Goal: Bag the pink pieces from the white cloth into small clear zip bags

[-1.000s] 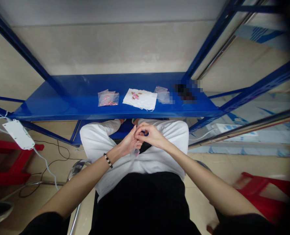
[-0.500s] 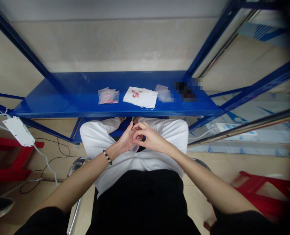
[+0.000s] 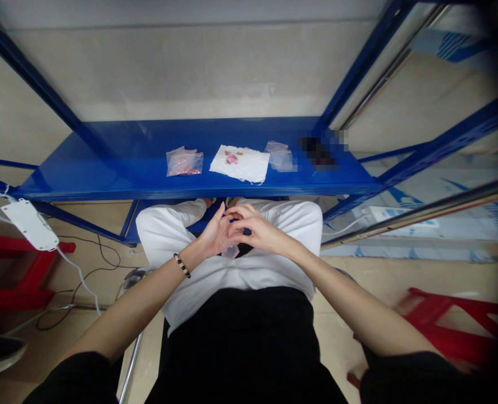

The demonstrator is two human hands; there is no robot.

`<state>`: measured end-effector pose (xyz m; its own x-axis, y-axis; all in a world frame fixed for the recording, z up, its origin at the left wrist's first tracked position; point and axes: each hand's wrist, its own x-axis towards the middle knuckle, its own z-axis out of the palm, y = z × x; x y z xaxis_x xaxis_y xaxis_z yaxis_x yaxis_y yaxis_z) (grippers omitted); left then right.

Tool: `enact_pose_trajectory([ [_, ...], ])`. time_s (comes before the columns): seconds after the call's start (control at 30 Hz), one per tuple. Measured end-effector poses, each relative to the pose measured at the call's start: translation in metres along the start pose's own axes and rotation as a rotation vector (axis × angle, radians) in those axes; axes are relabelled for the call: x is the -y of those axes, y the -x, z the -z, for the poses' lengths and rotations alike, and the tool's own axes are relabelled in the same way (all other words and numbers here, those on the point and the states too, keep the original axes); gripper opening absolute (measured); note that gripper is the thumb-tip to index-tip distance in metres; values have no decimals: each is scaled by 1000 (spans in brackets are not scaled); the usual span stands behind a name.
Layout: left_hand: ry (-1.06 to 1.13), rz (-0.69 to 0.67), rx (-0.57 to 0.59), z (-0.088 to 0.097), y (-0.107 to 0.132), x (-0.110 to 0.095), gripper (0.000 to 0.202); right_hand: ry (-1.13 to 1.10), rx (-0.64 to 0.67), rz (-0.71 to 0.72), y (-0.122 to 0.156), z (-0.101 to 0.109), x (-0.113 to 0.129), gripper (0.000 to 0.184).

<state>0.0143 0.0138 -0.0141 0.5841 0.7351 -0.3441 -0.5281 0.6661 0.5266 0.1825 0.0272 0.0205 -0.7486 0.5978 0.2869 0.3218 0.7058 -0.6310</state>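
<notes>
While the bare left hand [image 3: 217, 238] and bare right hand [image 3: 261, 231] meet at the centre of the view, both are narrow, fingers curled in and fingertips [image 3: 233, 216] closed together. A small clear plastic bag [image 3: 232, 252] shows just below the fingers, between the hands and slightly nearer the left hand. Only a sliver shows, so its long axis is hard to read, and the fingers hide its top, so I cannot tell which hand grips it, if either does. A black-and-tan beaded bracelet [image 3: 182, 265] sits on the left wrist. Under the hands are a white long-sleeved top [image 3: 190, 280] and black trousers [image 3: 240, 348], owner unclear. Farther off, a glossy blue steel shelf [image 3: 105, 185] carries a clear plastic bag of pink items [image 3: 184, 163], a white paper sheet with pink and brown bits [image 3: 252, 168], a flat clear plastic bag [image 3: 280, 157] and a pixelated dark object [image 3: 321, 152]. A white power strip [image 3: 30, 224] hangs left; red plastic stools [image 3: 455, 325] sit on the floor.
</notes>
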Motion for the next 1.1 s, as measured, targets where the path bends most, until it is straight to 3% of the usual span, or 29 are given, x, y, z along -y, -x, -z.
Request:
enact_pose_trajectory([
  [0.3,74,-44,77,-8,8,-6,59,-76,-184,-75,-2,9,-2,14],
  [0.5,-52,55,173,-6,11,-8,71,-139,-240,-129,-4,8,-7,20],
  [0.8,2,36,171,-7,9,-5,70,-207,-274,-134,-5,5,-16,15],
  [1.1,30,9,189,-13,12,-6,68,-320,-292,-99,-6,12,-8,17],
])
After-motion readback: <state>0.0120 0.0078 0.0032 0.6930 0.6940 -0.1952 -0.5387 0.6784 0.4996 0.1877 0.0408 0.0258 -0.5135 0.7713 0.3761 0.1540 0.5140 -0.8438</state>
